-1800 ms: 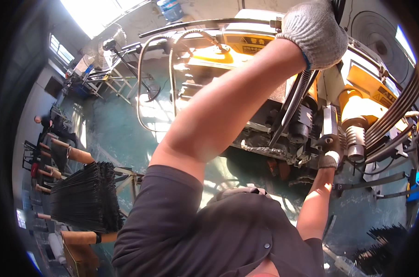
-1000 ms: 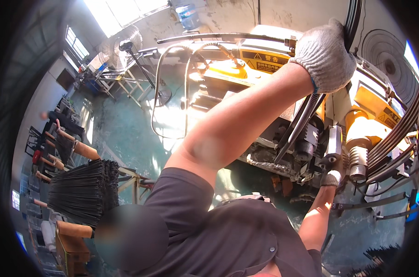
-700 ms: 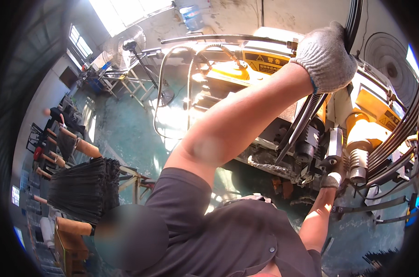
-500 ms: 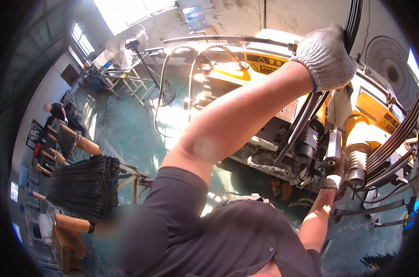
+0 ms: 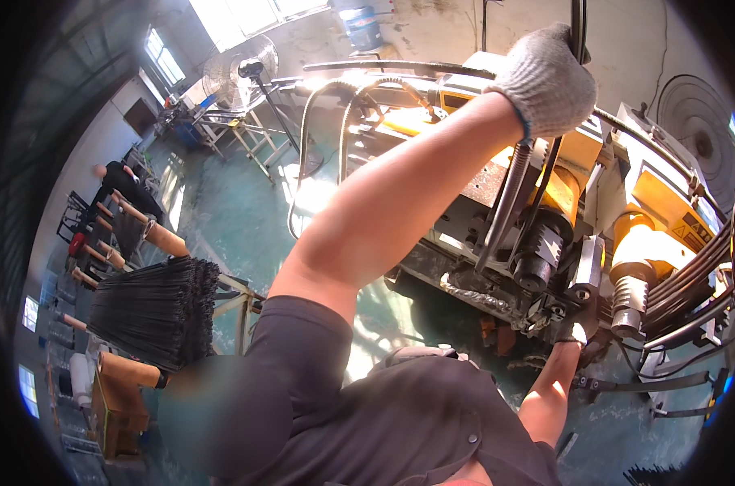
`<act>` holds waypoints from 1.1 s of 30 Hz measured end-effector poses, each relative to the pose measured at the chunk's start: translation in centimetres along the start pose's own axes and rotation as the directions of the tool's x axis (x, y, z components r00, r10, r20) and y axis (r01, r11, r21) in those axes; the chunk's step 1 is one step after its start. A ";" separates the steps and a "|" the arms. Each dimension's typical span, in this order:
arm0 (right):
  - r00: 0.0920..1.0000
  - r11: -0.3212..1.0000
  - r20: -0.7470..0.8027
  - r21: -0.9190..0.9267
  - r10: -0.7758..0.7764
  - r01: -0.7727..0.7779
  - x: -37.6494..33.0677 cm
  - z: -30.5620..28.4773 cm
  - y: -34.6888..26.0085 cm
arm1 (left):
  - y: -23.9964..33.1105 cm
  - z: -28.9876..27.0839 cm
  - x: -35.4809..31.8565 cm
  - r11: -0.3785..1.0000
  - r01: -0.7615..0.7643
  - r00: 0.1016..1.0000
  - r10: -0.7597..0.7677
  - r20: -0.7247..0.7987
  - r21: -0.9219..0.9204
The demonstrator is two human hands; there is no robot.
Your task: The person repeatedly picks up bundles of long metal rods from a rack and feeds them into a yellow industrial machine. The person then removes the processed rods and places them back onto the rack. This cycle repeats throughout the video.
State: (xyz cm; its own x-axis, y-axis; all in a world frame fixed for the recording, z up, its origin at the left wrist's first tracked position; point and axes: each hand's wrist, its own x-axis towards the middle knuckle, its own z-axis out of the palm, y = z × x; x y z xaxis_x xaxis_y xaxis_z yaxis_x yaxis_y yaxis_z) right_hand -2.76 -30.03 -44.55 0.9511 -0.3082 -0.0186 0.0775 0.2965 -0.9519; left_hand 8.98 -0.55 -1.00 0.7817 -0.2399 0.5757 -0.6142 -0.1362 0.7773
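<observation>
1. Head camera: dark rods [image 5: 579, 28] are gripped at upper right by the raised left hand [image 5: 545, 81], clad in a pale knitted glove; the fist is curled around them, its fingertips hidden on the far side.

2. Above the fist, the rods are carried up past the top edge of the view. Below it, a ribbed rod [image 5: 503, 209] and a thin black rod [image 5: 544, 190] are slanted downward, their link to the upper lengths masked by the glove.

3. Well below, the right hand [image 5: 579, 326] is placed at the foot of a metal block [image 5: 591, 263]. Its fingers are obscured; how far they are spread, and whether anything is held, cannot be told.

4. Between the two hands, a toothed dark cylinder [image 5: 539, 257] is fixed to the yellow machine [image 5: 563, 194]; a ribbed metal cylinder [image 5: 629, 301] is set just right of the block.

5. Curved dark rods [image 5: 695, 279] are bunched at far right, apart from the left hand.

6. At left, a bundle of black rods [image 5: 153, 312] is stacked near a cardboard tube [image 5: 165, 240]; beyond, a person in dark clothes [image 5: 128, 188] is seen.

7. Farther back, a standing fan [image 5: 236, 77] and a blue water bottle [image 5: 361, 28] are caught near a bright window [image 5: 250, 14].
</observation>
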 end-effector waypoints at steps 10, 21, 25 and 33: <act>0.995 0.995 -0.012 0.014 0.096 -0.095 0.2 0.2 -0.2 | 3.2 -1.6 -3.6 0.833 -0.214 0.971 0.239 0.018 0.510; 0.956 0.961 -0.246 0.261 0.157 -0.090 -2.5 4.4 -3.3 | 2.8 -2.4 -3.0 0.707 -0.390 0.919 0.342 0.198 0.590; 0.952 0.952 -0.263 0.297 0.155 -0.073 -2.9 5.0 -3.3 | 3.5 -2.1 -2.9 0.670 -0.363 0.932 0.264 0.249 0.648; 0.949 0.949 -0.259 0.301 0.181 -0.099 -2.1 3.6 -2.3 | 3.7 -1.6 -3.8 0.754 -0.247 0.966 0.236 0.100 0.608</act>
State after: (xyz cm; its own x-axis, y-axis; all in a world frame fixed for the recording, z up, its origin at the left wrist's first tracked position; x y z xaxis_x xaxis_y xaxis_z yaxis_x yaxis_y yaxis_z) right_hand -3.87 -26.79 -41.24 0.8391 -0.4729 -0.2689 0.0697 0.5837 -0.8090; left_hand 3.86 1.44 0.10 0.5994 -0.3602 0.7148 -0.7226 -0.6277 0.2897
